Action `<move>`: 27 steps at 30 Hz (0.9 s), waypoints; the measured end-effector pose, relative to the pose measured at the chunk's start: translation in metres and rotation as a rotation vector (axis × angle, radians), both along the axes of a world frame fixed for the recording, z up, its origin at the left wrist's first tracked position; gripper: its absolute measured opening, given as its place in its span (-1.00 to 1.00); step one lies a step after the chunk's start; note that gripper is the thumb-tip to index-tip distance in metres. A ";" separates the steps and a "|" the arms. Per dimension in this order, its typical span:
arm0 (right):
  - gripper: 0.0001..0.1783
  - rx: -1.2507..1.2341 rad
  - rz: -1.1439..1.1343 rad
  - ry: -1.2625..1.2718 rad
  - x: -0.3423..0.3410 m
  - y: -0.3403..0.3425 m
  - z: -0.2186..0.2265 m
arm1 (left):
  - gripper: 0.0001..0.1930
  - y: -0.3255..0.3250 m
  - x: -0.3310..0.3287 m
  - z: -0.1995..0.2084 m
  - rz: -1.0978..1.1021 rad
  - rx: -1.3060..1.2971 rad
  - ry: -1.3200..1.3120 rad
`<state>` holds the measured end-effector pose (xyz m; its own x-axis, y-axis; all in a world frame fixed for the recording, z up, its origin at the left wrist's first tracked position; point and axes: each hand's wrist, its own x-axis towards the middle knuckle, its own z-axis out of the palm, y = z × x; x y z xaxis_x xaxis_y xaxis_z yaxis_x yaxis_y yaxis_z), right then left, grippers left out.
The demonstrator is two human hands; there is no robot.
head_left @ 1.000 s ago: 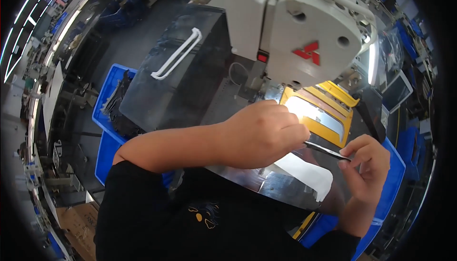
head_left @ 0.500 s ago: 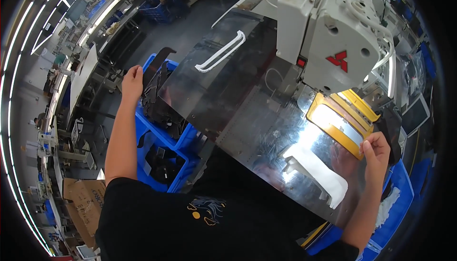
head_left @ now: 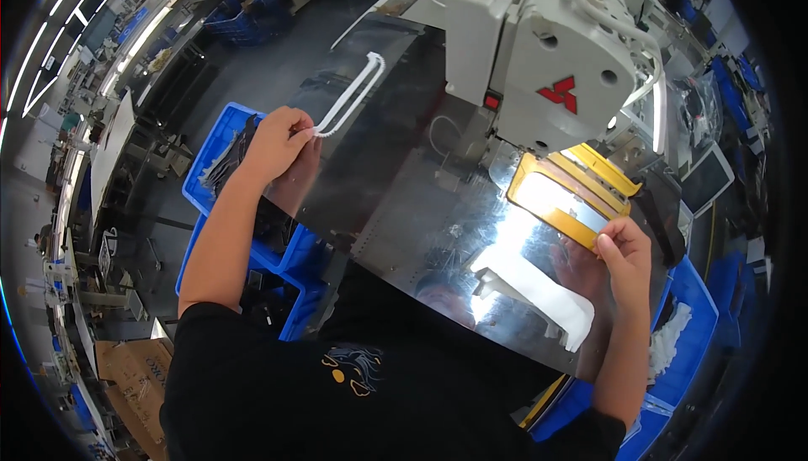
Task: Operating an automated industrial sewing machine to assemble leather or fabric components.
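Observation:
My left hand (head_left: 280, 143) pinches the near end of a narrow white strip (head_left: 352, 101), which is bent into a long loop with ridged edges. The rest of that strip lies on the left part of the shiny metal worktop (head_left: 383, 154). On the right, my right hand (head_left: 624, 246) has thumb and fingers closed on the near corner of a yellow frame (head_left: 551, 224) with a long slot. This frame sits at the head of a large pale industrial sewing machine (head_left: 581, 66). White flat pieces (head_left: 539, 293) lie stacked on the worktop between me and the frame.
Blue bins (head_left: 220, 137) with dark flat pieces stand at my left, below the worktop edge. Another blue bin (head_left: 694, 326) holding white material is at the right. A cardboard box (head_left: 135, 385) stands at the lower left, and a grey screen (head_left: 707, 179) is beyond the machine.
My left hand let go of a dark curved piece over the left bin and moved right to the white strip's end. My right hand stays at the yellow frame. The view shifted slightly.

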<state>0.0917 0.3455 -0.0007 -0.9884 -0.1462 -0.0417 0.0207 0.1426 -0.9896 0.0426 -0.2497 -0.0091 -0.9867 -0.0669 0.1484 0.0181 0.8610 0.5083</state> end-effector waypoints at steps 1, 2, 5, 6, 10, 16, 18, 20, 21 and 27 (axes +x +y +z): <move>-0.95 -0.001 0.008 -0.018 0.000 -0.001 0.000 | -0.83 0.005 0.000 0.004 -0.013 0.007 0.002; -0.95 -0.018 0.015 -0.021 0.000 -0.003 0.001 | -0.84 0.009 0.000 0.007 -0.052 -0.098 -0.003; -0.96 0.012 0.011 -0.040 0.001 -0.003 0.002 | -0.85 0.033 0.006 0.014 -0.136 -0.242 -0.002; -0.96 0.013 0.005 -0.042 0.000 -0.004 0.002 | -0.85 0.039 0.009 0.012 -0.162 -0.213 0.094; -0.96 0.047 0.013 -0.044 -0.002 -0.005 0.003 | -0.84 0.055 0.016 0.004 -0.226 -0.150 0.175; -0.95 0.074 0.021 -0.038 -0.001 -0.001 0.002 | -0.87 0.066 0.016 -0.007 -0.302 -0.376 0.210; -0.92 0.094 0.012 -0.039 0.000 -0.001 0.007 | -0.88 0.070 0.020 0.002 -0.341 -0.430 0.276; -0.82 0.335 0.078 0.101 -0.001 -0.005 0.019 | -0.89 0.086 0.022 0.017 -0.395 -0.464 0.347; -0.82 0.352 0.058 0.095 0.001 -0.009 0.025 | -0.88 0.096 0.027 0.030 -0.441 -0.452 0.394; -0.47 0.565 0.190 0.783 0.008 -0.070 0.072 | -0.81 0.182 0.056 0.123 -0.872 -0.044 0.401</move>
